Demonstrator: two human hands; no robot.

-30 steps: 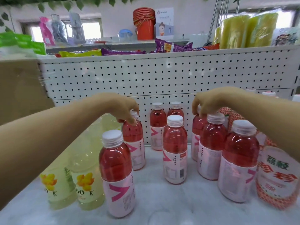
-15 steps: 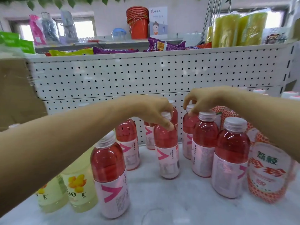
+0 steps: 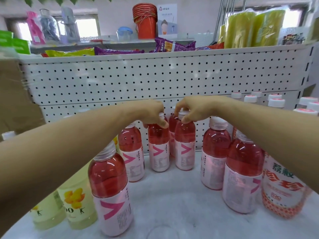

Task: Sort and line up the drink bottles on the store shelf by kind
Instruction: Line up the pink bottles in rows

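Several red drink bottles with pink labels stand on the white shelf [image 3: 172,204]. My left hand [image 3: 153,112] grips the cap of one red bottle [image 3: 158,145] near the back. Right beside it, my right hand [image 3: 189,109] pinches the cap of another red bottle [image 3: 185,145]. A third red bottle [image 3: 172,121] stands just behind these two. More red bottles stand at the left front [image 3: 112,195], left middle [image 3: 133,156] and right [image 3: 215,157] [image 3: 243,175]. Pale yellow bottles [image 3: 77,204] with flower labels stand at the far left under my forearm.
A red-and-white patterned bottle [image 3: 283,187] stands at the right edge. White-capped bottles [image 3: 276,102] fill the back right. The perforated back panel [image 3: 155,80] closes the shelf behind. Snack bags [image 3: 117,50] and orange buckets [image 3: 144,21] sit above.
My left hand has left the left-middle bottle and taken a middle bottle toward the back. My right hand has drawn its bottle leftward, so both held bottles now stand side by side.
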